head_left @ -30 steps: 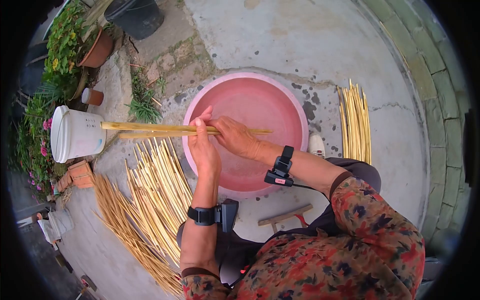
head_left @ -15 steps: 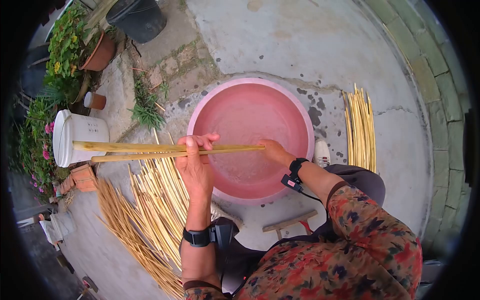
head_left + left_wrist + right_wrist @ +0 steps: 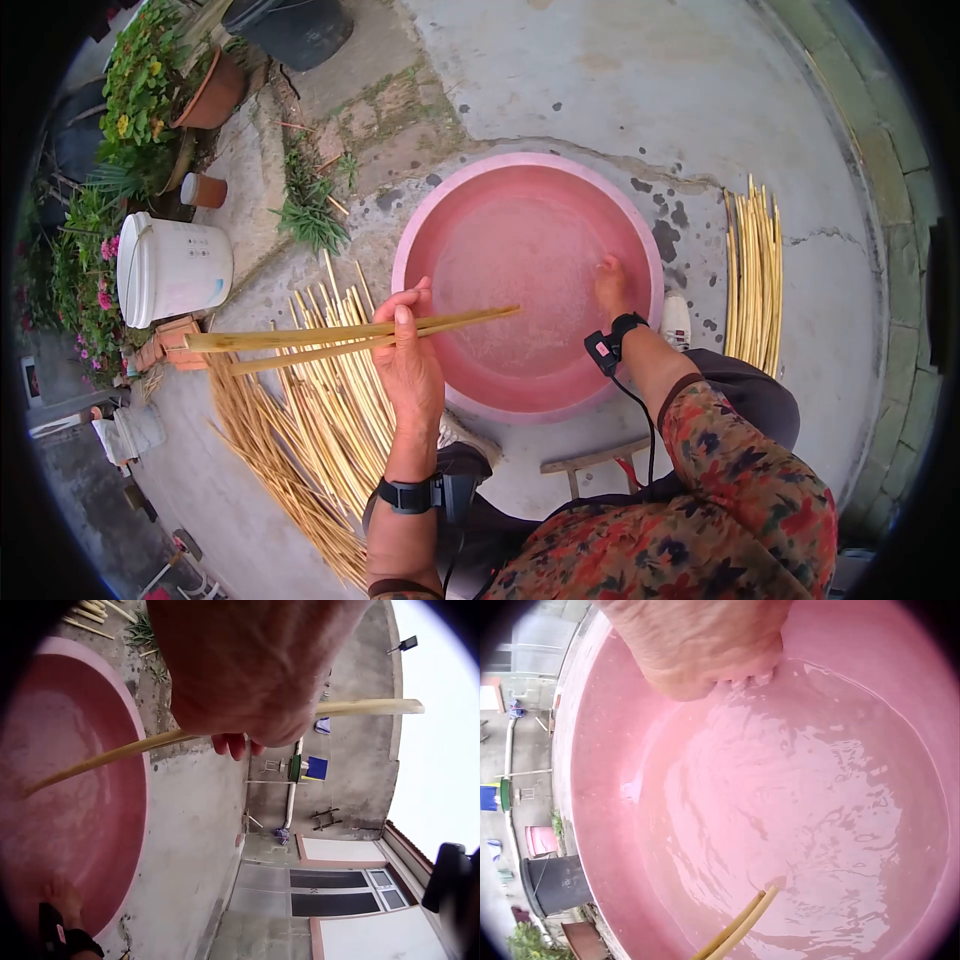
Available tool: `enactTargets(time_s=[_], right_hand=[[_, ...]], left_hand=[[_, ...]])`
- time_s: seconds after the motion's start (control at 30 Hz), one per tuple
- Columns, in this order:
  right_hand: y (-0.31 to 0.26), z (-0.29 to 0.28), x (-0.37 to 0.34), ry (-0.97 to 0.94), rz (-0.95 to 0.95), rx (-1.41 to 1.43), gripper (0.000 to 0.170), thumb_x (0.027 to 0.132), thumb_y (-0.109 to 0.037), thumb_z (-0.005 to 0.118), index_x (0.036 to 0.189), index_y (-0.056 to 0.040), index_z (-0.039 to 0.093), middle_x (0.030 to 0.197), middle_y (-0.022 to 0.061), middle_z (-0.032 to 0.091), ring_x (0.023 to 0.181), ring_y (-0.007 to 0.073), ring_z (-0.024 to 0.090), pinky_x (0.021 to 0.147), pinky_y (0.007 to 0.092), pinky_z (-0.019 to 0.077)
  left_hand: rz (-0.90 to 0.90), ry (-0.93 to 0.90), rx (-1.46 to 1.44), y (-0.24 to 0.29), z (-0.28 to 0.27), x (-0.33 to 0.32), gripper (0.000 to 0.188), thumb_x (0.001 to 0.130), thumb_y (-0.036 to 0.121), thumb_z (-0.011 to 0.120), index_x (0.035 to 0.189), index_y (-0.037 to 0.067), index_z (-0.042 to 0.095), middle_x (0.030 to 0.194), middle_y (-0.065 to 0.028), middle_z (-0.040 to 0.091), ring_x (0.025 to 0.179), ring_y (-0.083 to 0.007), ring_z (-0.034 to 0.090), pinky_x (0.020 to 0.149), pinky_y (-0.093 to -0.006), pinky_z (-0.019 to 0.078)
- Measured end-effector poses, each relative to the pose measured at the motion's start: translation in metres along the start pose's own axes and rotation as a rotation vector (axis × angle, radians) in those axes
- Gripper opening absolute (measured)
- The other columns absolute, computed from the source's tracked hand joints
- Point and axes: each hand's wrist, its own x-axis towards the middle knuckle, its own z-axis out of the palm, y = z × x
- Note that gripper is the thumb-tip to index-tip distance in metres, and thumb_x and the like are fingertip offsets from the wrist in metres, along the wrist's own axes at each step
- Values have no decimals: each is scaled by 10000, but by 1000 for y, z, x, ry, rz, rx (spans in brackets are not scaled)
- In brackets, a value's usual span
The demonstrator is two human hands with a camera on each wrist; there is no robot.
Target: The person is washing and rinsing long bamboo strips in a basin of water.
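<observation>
My left hand (image 3: 410,365) grips two long yellowish sticks (image 3: 270,340) between thumb and fingers, left of the tub. Their thick ends spread apart on the left, and the thin tips reach over the pink tub (image 3: 648,240); both tips show low in the right wrist view. Rippling water (image 3: 780,795) lies in the tub. My right hand (image 3: 612,290) is inside the tub's right side, holding no stick. Seen from the right wrist, the right hand (image 3: 705,645) has its fingertips down at the water, most of the fingers hidden behind its back.
Bundles of pale sticks (image 3: 340,390) and browner, thinner ones (image 3: 250,420) lie left on the concrete. Another bundle (image 3: 755,280) lies to the right. A white bucket (image 3: 180,270), bricks (image 3: 180,345) and potted plants stand at the left, and a low wooden stool (image 3: 595,455) stands nearer the body.
The right hand has left the sticks, sliding right past their tips and down into the tub. The left hand keeps its hold; the sticks' thick ends now sit lower in view.
</observation>
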Motion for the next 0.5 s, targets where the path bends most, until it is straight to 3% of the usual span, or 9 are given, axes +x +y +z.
enactTargets(time_s=[0.03,0.07,0.13,0.2,0.27,0.33,0.37,0.43,0.5], right_hand=[[27,10,6,-273,336,154,225,834,-177,496,997,-23,509,886,124,567,783,251,582,684,345,468],[9,-37,-21,-279,336,153,225,834,-177,496,997,-23,509,886,124,567,783,251,582,684,345,468],[-122,-20,-74,-723,651,650,239,862,-218,478,952,0,520,862,98,567,736,214,590,644,315,493],[-173,-16,-94,-1003,419,719,274,874,-237,467,915,29,521,834,95,561,749,207,588,673,313,501],[-236,-16,-123,-1150,228,675,261,888,-234,446,920,12,528,815,88,556,739,186,586,683,302,499],[-285,-22,-156,-1286,1,574,213,894,-202,425,927,-14,519,907,79,557,847,178,561,762,313,462],[-304,-26,-171,-1285,-10,561,213,894,-202,425,927,-14,519,907,79,557,847,178,561,762,313,462],[-328,-34,-193,-1127,-737,275,136,859,-110,438,942,-29,510,990,72,524,928,197,523,799,308,428],[-332,-37,-201,-1061,-844,145,149,816,-59,455,956,-37,500,1020,82,502,957,220,506,805,314,421]], left_hand=[[-9,14,23,-4,3,-1,203,888,197,449,986,25,495,969,-116,547,1048,-246,479,952,-370,343],[-18,29,45,-6,3,-1,198,888,188,449,988,24,499,960,-110,552,1045,-234,482,953,-365,339],[-18,18,53,-12,2,-1,187,889,167,446,994,24,504,964,-105,557,1031,-212,494,944,-350,340],[-55,62,43,-16,7,-1,182,887,160,450,992,22,506,972,-106,559,1007,-201,504,928,-337,352],[-58,68,58,-27,7,1,178,887,155,453,987,20,511,960,-102,564,987,-188,508,902,-324,368],[-109,75,49,-31,10,2,171,887,152,453,976,21,518,927,-97,566,954,-185,519,872,-311,388],[-166,96,40,-32,12,2,190,891,173,446,962,13,520,911,-106,564,902,-187,539,825,-301,414],[-181,80,-52,-38,9,3,210,895,190,438,953,6,520,892,-98,564,871,-166,533,795,-289,419],[-225,75,-220,-38,10,6,248,901,232,424,934,1,510,835,-90,553,788,-146,527,738,-285,433]])
